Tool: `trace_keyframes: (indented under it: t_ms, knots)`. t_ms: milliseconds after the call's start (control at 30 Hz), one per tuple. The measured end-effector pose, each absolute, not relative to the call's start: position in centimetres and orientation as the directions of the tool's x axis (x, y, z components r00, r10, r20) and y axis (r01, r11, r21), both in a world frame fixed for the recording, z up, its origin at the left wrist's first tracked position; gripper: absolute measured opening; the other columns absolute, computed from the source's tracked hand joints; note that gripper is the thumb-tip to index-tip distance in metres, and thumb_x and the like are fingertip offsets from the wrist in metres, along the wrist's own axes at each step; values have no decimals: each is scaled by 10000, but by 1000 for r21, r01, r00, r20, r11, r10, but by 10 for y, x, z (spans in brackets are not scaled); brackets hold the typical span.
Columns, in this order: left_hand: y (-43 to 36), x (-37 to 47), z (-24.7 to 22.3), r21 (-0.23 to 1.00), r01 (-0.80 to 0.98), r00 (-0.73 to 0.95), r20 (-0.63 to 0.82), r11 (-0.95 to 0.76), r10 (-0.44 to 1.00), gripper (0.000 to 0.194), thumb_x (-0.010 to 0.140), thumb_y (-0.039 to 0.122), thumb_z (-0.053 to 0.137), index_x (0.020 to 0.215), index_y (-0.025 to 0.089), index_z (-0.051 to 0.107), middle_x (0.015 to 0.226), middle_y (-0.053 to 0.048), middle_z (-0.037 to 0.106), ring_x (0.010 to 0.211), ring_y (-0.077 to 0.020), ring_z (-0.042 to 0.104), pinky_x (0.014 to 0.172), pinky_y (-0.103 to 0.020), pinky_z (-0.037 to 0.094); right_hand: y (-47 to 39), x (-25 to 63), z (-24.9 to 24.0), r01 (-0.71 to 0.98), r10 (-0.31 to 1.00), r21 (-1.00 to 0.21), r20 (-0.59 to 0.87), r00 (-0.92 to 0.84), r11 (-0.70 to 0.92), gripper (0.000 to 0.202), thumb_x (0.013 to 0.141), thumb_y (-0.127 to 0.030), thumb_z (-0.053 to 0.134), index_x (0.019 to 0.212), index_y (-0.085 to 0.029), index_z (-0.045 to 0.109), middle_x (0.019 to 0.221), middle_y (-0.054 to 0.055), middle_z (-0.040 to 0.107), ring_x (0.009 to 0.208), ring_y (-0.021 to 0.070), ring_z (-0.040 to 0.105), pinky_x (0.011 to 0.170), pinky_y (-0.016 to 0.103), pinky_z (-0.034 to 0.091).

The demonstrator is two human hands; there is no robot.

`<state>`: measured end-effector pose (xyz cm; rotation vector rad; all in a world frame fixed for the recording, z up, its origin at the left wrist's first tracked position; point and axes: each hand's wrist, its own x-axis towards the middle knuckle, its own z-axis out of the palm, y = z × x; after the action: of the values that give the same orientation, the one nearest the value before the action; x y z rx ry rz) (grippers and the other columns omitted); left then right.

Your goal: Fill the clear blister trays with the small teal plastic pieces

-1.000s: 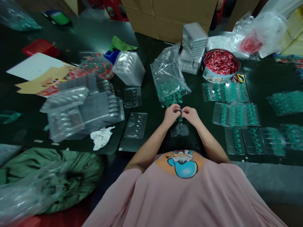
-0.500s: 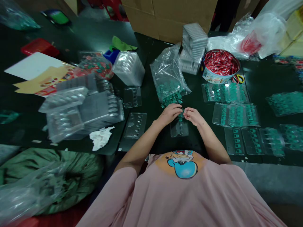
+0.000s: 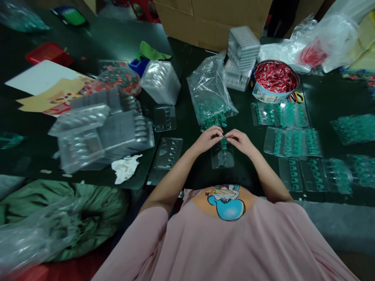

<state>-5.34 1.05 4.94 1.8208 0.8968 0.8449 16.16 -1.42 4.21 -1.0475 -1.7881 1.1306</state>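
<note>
My left hand (image 3: 208, 140) and my right hand (image 3: 240, 141) meet fingertip to fingertip above a clear blister tray (image 3: 222, 160). The fingers of both are pinched together on a small green plastic piece (image 3: 223, 136), whose exact shape is too small to make out. Some green pieces sit in the upper pockets of this tray, partly hidden under my fingers; its lower pockets show no green. Just beyond my hands lies an open clear plastic bag (image 3: 209, 88), with loose green pieces (image 3: 215, 119) spilling from its mouth.
Stacked clear trays (image 3: 114, 128) stand left, by a crumpled white tissue (image 3: 125, 168). Single trays (image 3: 168, 153) lie left of my forearm. Trays filled with green pieces (image 3: 293, 142) cover the right side. Behind them are a round tin (image 3: 274, 93) of red-wrapped items and scissors (image 3: 296, 97).
My right hand has turned inward, its fingertips now closer to those of my left hand. My left hand has shifted slightly left. The view has moved a little.
</note>
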Motion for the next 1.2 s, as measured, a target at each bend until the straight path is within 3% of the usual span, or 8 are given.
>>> trace_keyframes:
  t_ms: [67, 167, 267, 467, 700, 867, 1033, 1200]
  knots:
    - [11, -51, 49, 970, 129, 481, 120, -206, 869, 226, 818, 399, 678, 788, 177, 651, 991, -71, 649, 906, -182, 608, 834, -300, 475, -12, 161, 45, 210, 919, -944, 169, -357, 255, 209, 854, -421, 651, 923, -232, 703, 998, 54, 644, 851, 174, 596, 747, 315, 477]
    - [10, -46, 48, 999, 25, 449, 27, -43, 893, 243, 779, 400, 711, 795, 167, 647, 816, -29, 650, 777, -159, 595, 773, -287, 460, -12, 154, 42, 7, 946, -989, 137, -294, 145, 240, 818, -449, 695, 898, -227, 654, 1030, 50, 664, 933, 182, 618, 794, 313, 486]
    - [5, -42, 48, 1000, 6, 399, -27, 27, 917, 220, 738, 354, 728, 766, 154, 640, 720, -1, 625, 698, -131, 564, 723, -265, 433, -16, 145, 34, -199, 970, -980, 30, -239, -19, 282, 766, -437, 756, 880, -230, 602, 880, 2, 667, 799, 135, 603, 731, 270, 470]
    - [-14, -37, 41, 987, -41, 359, -131, 156, 924, 193, 703, 307, 736, 765, 141, 660, 682, 15, 608, 658, -109, 544, 704, -254, 426, -33, 138, 23, -408, 939, -852, -248, -238, -329, 371, 638, -379, 857, 795, -225, 558, 717, -61, 548, 647, 79, 506, 573, 205, 378]
    - [-26, -34, 25, 949, -169, 313, -204, 266, 928, 226, 664, 281, 791, 802, 137, 686, 690, 10, 617, 639, -92, 536, 646, -226, 402, -44, 135, 18, -539, 903, -725, -343, -257, -429, 392, 593, -295, 876, 835, -229, 573, 705, -65, 506, 620, 68, 472, 498, 196, 316]
    - [-26, -32, 26, 934, -202, 283, -234, 296, 930, 302, 634, 288, 825, 857, 141, 683, 675, 18, 599, 631, -90, 533, 618, -216, 390, -42, 134, 22, -568, 893, -688, -350, -285, -451, 394, 559, -231, 868, 826, -224, 579, 694, -62, 532, 580, 59, 436, 476, 191, 294]
    - [-29, -31, 24, 945, -196, 214, -221, 263, 952, 299, 659, 285, 796, 895, 154, 667, 676, 30, 585, 628, -92, 536, 635, -221, 412, -40, 136, 22, -548, 921, -741, -340, -191, -388, 361, 566, -219, 816, 786, -226, 530, 685, -71, 518, 553, 52, 403, 480, 188, 269]
    - [-33, -31, 14, 983, 40, 151, -184, 180, 971, 112, 724, 219, 683, 809, 145, 677, 700, 11, 624, 649, -109, 557, 674, -241, 438, -43, 134, 6, -207, 975, -953, -224, -5, -220, 245, 621, -243, 710, 725, -219, 490, 681, -71, 488, 590, 76, 424, 556, 216, 327]
